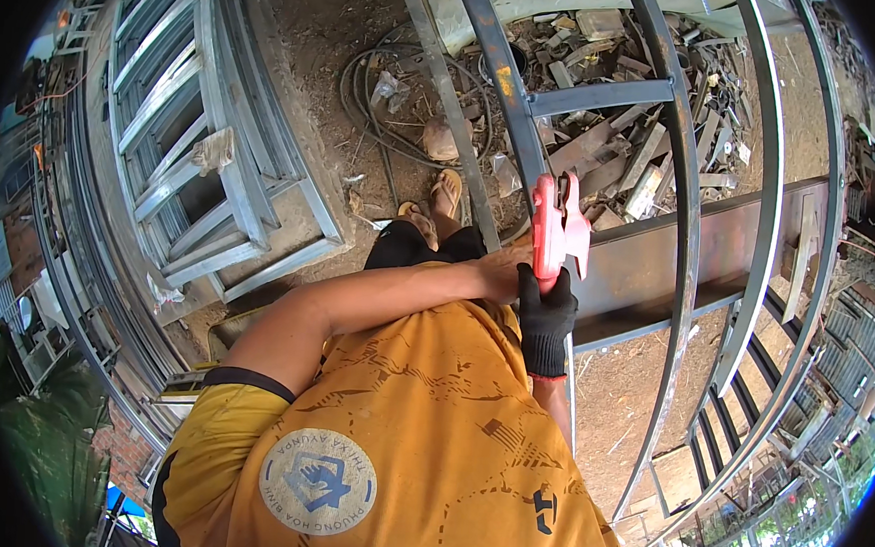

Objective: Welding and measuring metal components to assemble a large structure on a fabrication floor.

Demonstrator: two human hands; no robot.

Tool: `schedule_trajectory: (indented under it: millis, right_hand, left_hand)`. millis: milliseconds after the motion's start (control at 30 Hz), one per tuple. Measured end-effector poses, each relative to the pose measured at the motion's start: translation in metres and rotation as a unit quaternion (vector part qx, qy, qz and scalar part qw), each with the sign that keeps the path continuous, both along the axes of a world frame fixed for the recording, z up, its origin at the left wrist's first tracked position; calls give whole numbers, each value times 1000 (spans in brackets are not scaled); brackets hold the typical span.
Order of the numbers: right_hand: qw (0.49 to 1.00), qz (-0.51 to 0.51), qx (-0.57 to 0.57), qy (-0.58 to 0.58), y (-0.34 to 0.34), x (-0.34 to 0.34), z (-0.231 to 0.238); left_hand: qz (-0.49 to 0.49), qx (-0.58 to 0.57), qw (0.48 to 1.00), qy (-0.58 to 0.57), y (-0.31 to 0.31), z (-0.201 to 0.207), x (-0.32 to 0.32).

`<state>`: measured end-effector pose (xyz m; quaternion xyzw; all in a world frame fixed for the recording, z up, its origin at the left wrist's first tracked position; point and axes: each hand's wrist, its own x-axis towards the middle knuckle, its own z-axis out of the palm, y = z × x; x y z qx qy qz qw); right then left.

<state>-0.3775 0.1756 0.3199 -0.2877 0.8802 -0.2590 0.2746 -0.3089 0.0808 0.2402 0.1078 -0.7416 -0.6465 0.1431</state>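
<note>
My right hand (547, 315), in a black knit glove with a red cuff edge, is closed round the lower end of a red clamp-like tool (554, 229). The tool's two jaws point away from me, beside a dark steel bar of a welded frame (677, 98). Bare and reaching across my body, my left hand (506, 272) is next to the glove and the frame's near bar. Its fingers are mostly hidden behind the glove and tool, so what it touches cannot be made out.
A wide rusty steel beam (649, 254) runs beneath the frame to the right. Beyond lies a heap of scrap offcuts (626, 135). A dark hose (353, 93) is coiled on the dirt near my sandalled feet (447, 189). Welded metal frames (167, 107) are stacked at left.
</note>
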Motion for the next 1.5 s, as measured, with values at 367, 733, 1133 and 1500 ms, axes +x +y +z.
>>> schedule_trajectory:
  millis: [367,733,1133,1500]
  right_hand:
    - [999,-29,2,-21,-5,1,5]
    - [999,-27,-36,-6,-9,0,8]
    - [997,-54,-50,9,-1,2,-2]
    - [920,-309,-200,-136,-10,-57,42]
  left_hand:
    - [-113,-63,991,-34,-10,13,4]
    - [-109,-57,992,-29,-4,1,2]
    - [-50,105,993,-36,6,-2,1]
    - [-270,-260,901,-219,-8,29,-27]
